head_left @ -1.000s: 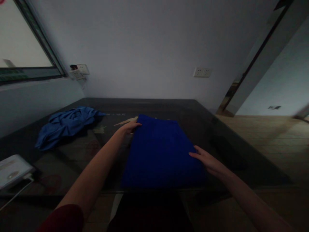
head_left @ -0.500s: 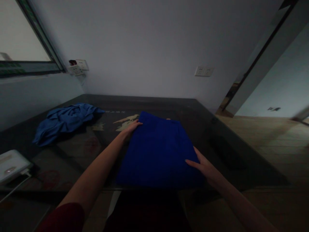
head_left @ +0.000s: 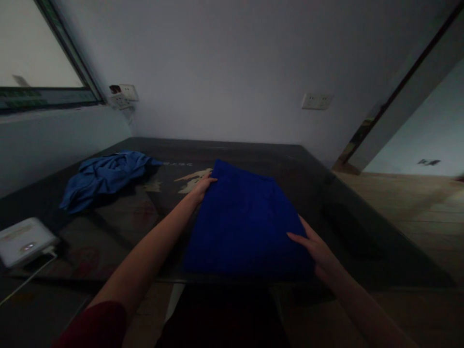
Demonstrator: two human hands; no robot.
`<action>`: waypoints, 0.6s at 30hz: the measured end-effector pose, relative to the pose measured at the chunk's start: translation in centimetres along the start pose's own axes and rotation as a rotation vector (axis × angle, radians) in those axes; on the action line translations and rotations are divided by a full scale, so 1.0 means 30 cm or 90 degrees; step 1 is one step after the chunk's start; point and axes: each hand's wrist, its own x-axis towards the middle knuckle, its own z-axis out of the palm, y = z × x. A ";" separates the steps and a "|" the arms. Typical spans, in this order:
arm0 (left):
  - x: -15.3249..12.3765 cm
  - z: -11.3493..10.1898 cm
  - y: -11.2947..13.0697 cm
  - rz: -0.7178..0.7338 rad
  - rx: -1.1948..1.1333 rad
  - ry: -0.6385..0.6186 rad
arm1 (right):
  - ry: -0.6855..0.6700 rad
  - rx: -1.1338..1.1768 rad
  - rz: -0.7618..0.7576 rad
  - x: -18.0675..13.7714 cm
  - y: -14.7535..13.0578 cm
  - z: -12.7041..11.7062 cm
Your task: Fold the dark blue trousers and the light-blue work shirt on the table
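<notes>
- cloth [head_left: 248,217]: deep blue, laid out fairly flat at the near edge of the dark table [head_left: 264,153], between the two hands.
- handling (judged): light, soft, limp, not fragile; likely to crease or sag if lifted from one point.
- hold (judged): opposite side edges, thumb over, fingers under, to keep the sheet taut.
- left hand [head_left: 203,186]: pinching the left edge near its far corner, thumb on top; arm reaching well forward.
- right hand [head_left: 314,245]: lower on the right edge, thumb flat on top, fingertips hidden beneath, apparently closed on it; wrist angled inward.
- hands well apart from each other.
</notes>
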 end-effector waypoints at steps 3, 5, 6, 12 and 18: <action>0.011 0.030 0.035 0.030 -0.012 -0.005 | -0.003 -0.003 -0.023 0.045 -0.047 -0.022; 0.029 0.061 0.065 0.057 -0.019 0.004 | -0.006 -0.015 -0.043 0.086 -0.087 -0.046; 0.043 0.080 0.080 0.070 -0.021 0.013 | -0.007 -0.023 -0.051 0.108 -0.109 -0.060; 0.170 0.227 0.159 0.099 -0.025 0.037 | -0.028 -0.039 -0.069 0.246 -0.253 -0.161; 0.327 0.443 0.184 0.103 -0.062 0.008 | -0.026 -0.091 -0.085 0.393 -0.377 -0.357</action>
